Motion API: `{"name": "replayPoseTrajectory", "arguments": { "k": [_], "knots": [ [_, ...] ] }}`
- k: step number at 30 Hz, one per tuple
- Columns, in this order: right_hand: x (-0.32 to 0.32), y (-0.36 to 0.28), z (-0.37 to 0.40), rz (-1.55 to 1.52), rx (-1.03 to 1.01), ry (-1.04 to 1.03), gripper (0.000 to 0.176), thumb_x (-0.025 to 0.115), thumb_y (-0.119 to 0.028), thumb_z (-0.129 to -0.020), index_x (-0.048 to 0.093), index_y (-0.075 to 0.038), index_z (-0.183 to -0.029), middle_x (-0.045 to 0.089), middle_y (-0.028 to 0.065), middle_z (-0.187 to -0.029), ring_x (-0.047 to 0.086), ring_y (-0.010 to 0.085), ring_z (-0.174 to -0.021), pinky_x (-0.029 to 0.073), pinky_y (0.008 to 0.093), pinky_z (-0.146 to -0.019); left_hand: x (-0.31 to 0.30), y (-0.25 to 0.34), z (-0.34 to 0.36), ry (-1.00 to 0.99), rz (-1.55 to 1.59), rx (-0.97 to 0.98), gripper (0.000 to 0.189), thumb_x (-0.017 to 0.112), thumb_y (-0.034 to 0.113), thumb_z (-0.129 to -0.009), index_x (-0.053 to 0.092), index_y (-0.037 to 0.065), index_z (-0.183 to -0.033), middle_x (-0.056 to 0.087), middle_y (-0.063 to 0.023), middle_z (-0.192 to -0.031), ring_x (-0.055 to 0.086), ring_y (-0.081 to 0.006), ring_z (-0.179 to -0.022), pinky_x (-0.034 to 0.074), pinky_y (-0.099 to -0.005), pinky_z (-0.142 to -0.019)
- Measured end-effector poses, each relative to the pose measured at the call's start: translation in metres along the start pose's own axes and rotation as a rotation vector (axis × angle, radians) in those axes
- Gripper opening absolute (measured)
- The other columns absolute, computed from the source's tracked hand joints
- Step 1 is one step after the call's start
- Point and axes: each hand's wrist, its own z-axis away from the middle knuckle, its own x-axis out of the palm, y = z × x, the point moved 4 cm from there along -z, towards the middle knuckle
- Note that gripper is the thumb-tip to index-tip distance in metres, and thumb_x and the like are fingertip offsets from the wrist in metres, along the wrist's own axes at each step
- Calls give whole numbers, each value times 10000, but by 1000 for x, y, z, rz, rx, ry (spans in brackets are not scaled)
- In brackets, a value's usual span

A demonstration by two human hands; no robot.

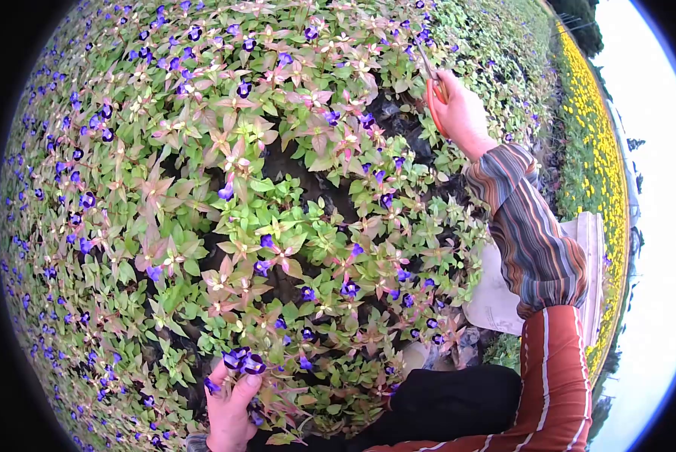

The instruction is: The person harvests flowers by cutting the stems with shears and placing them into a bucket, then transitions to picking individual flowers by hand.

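Observation:
My left hand (228, 410) is at the bottom of the view, thumb and fingers closed around a small bunch of purple flowers (244, 361). The stems inside the grip are hidden. Farther up and to the right, my right hand (462, 111) grips a pair of scissors (433, 94) with orange handles. Their metal blades point up and left among the leaves, close to some purple blooms; how far apart the blades are is hard to see. Between the hands spreads a dense bed of low plants (277, 218) with green and pinkish leaves and many purple flowers.
A whitish container (496, 297) stands beside the bed, partly behind my right sleeve. My dark-clothed leg (458, 399) is at the lower right. Dark sheeting (402, 124) shows between the plants. A strip of yellow flowers (598, 143) runs along the far right.

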Motion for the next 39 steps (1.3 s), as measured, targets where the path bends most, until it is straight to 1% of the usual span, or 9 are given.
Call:
{"name": "replayPoseTrajectory", "arguments": {
  "k": [5, 17, 19, 21, 25, 28, 32, 35, 39],
  "knots": [
    [19, -7, -62, -171, -32, 294, 328, 618, -273, -775, 538, -147, -1066, 640, 129, -817, 616, 324, -746, 482, 393, -656, 5, 1, -2, -40, -23, -19, 322, 607, 60, -752, 524, 8, -1059, 598, -59, -931, 577, -164, -850, 461, -316, -790],
    [80, 1, -115, 55, 147, 173, 403, 634, -258, -769, 537, -119, -1134, 654, 108, -887, 636, 243, -789, 494, 331, -676, -15, -4, -4, 67, -48, -88, 281, 650, 54, -728, 556, 19, -990, 598, -35, -887, 557, -134, -807, 444, -284, -771],
    [63, -14, -100, -423, 74, 425, 272, 629, -167, -752, 589, -32, -985, 637, 145, -744, 625, 207, -674, 482, 301, -616, -15, -4, -5, 84, -57, -91, 299, 656, 76, -726, 555, 15, -1002, 593, -33, -891, 550, -127, -811, 437, -273, -773],
    [59, -17, -96, -989, -43, 420, 219, 561, 30, -793, 516, 6, -1007, 547, -9, -726, 475, 40, -598, 380, 185, -503, -11, -2, -7, 57, -66, -85, 329, 661, 101, -725, 551, 8, -1021, 589, -32, -899, 544, -119, -817, 430, -263, -778],
    [-5, -66, -9, -1009, 97, 205, 390, 679, -116, -756, 518, -71, -1108, 657, 76, -822, 627, 142, -729, 496, 261, -623, 10, 14, -15, -88, -144, 19, 350, 659, 139, -737, 555, -14, -1034, 548, -69, -994, 529, -129, -892, 413, -270, -825],
    [-43, -125, 82, -1137, 253, -419, 430, 676, -19, -746, 491, -26, -1133, 636, 51, -911, 595, 73, -799, 496, 219, -725, 19, 21, -18, -261, -274, 204, 171, 646, 75, -757, 614, -2, -906, 404, -190, -1293, 494, -200, -1078, 395, -312, -882],
    [-63, -182, 179, -1325, -62, -812, 361, 640, -28, -777, 513, -45, -1114, 596, 37, -922, 512, 38, -795, 463, 204, -680, 53, 18, -18, -535, -488, 428, 244, 700, 39, -700, 609, -4, -923, 403, -211, -1292, 491, -196, -1092, 402, -298, -879],
    [-81, -203, 196, -1425, -23, -850, 376, 654, -78, -775, 511, -49, -1122, 593, 50, -902, 504, 38, -820, 465, 215, -672, 62, -1, -8, -580, -414, 143, 231, 700, 55, -720, 612, -19, -920, 504, -151, -1203, 553, -125, -929, 427, -261, -818],
    [-67, -183, 181, -1383, 61, -736, 399, 661, -108, -787, 489, -20, -1136, 594, 50, -884, 513, 35, -811, 470, 197, -673, 53, -10, -8, -567, -303, 175, 229, 697, 68, -732, 611, -25, -923, 600, -78, -997, 561, -107, -868, 432, -250, -788]
  ]
}}
